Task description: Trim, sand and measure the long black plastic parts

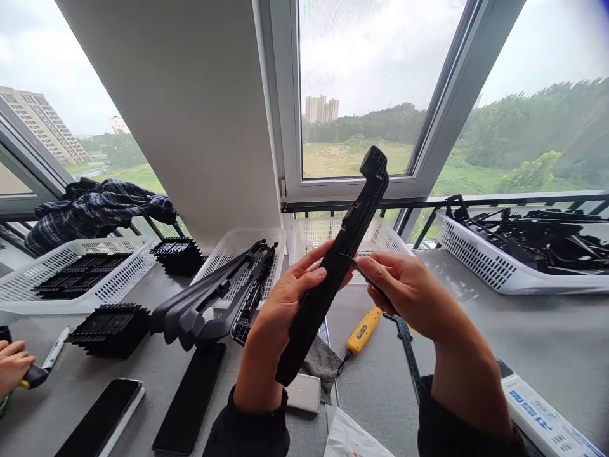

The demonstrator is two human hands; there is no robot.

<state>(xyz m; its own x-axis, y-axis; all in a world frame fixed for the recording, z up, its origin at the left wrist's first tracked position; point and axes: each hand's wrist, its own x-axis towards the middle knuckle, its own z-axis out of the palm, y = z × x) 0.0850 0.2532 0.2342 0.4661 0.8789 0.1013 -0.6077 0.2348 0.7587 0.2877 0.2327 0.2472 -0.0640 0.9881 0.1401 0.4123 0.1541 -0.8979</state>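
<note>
My left hand [290,298] is wrapped round the middle of a long black plastic part [345,235], held tilted above the table. Its upper end bends into a short hook, and ribs show along one edge. At the part's right edge, my right hand [404,289] is closed in a pinch round a slim tool, mostly covered by the fingers; a bit of yellow and black shows beneath them. The tool's tip meets the part's edge near my left fingers. Below lie a yellow-handled tool with a cord [364,331] and a grey cloth [323,365].
White baskets stand along the window side; one basket [504,273] holds black parts. Long black parts [209,304] lean out of another. Stacked black pieces [111,327], phones [102,416], a caliper [408,349] and a box [547,412] lie around. Another person's hand [14,368] is at left.
</note>
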